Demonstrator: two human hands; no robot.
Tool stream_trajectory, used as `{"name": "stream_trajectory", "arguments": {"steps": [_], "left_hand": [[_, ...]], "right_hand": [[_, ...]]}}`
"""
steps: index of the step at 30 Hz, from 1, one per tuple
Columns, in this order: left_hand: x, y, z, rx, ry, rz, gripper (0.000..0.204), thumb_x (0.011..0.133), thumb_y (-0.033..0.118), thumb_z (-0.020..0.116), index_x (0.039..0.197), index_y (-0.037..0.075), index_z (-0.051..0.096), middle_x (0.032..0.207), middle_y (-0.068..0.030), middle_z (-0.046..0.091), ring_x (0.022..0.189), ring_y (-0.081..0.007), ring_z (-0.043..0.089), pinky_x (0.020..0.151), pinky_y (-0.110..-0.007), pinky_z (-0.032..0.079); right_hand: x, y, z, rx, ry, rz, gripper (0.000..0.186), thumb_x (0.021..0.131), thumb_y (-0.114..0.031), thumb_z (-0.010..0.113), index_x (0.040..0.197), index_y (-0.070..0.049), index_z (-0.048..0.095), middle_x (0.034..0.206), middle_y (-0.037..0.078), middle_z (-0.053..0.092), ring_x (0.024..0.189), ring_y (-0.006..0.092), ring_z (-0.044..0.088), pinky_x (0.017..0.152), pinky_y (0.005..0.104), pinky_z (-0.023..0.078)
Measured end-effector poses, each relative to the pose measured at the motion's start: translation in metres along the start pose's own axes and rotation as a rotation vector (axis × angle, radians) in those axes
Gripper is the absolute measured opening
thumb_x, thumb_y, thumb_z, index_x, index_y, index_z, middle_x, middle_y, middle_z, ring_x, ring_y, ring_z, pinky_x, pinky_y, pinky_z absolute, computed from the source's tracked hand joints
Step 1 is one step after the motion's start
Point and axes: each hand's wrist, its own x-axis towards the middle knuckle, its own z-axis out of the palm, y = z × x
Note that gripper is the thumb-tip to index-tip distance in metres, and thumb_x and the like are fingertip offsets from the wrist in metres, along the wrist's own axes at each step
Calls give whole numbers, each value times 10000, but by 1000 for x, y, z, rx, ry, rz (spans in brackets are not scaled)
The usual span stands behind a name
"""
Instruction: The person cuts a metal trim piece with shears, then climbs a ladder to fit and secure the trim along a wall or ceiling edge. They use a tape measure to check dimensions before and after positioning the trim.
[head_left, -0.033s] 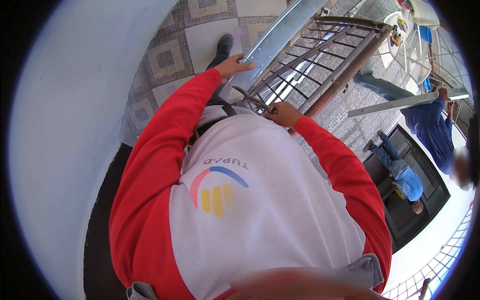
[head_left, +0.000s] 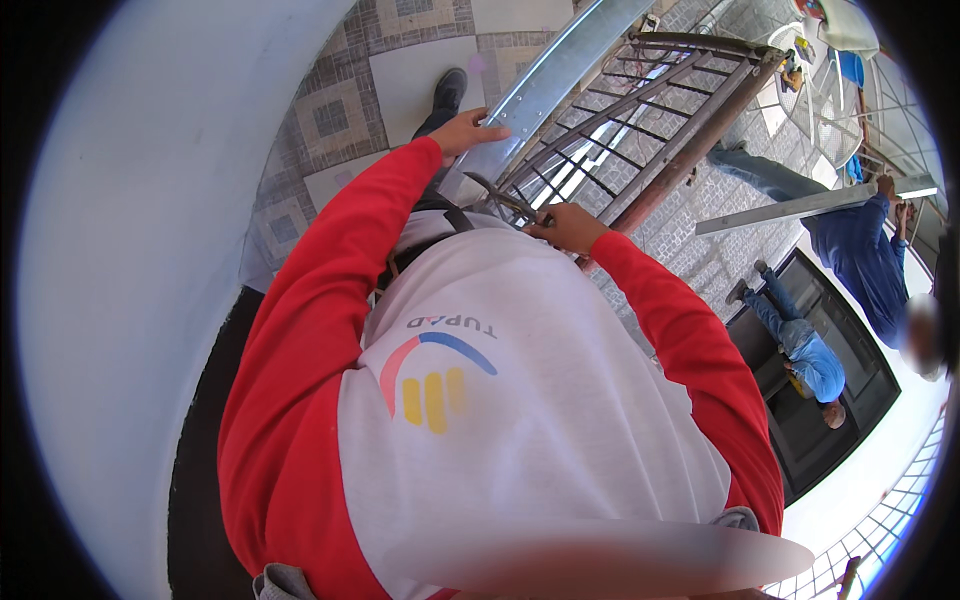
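A long shiny metal channel point(head_left: 560, 75) slants from the top edge down toward my waist. My left hand point(head_left: 465, 133) grips its left edge near the close end, thumb on the upper face and fingers hidden below. Close to my belt, my right hand point(head_left: 568, 228) is closed around the handle of a plier-like hand tool point(head_left: 510, 203). The tool's dark curved jaws lie at the channel's near end; I cannot tell whether they bite the metal.
Right of the channel stands a dark metal railing point(head_left: 640, 125) with a reddish-brown rail. A white wall point(head_left: 130, 250) rises at left, above tiled floor point(head_left: 420, 85). Farther right, one person point(head_left: 850, 240) holds a metal beam point(head_left: 770, 212); another person point(head_left: 805, 345) is by a dark doorway.
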Motion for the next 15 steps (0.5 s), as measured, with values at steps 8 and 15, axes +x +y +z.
{"name": "stream_trajectory", "arguments": {"steps": [8,15], "left_hand": [[5,2,2,34,21,58,659,858,303,822,1383,23,539,1213,-122,653,1066,-191,640,949,-344,511],[7,1,-1,-19,16,46,655,855,276,825,1388,26,538,1222,-121,647,1079,-192,638,952,-354,520]], "right_hand": [[10,-11,-26,59,-185,312,543,885,-538,731,979,-4,707,722,97,671,581,178,631,577,376,536],[14,5,-2,-193,28,26,553,877,-562,727,975,-18,724,754,128,707,636,208,682,610,387,540]]}}
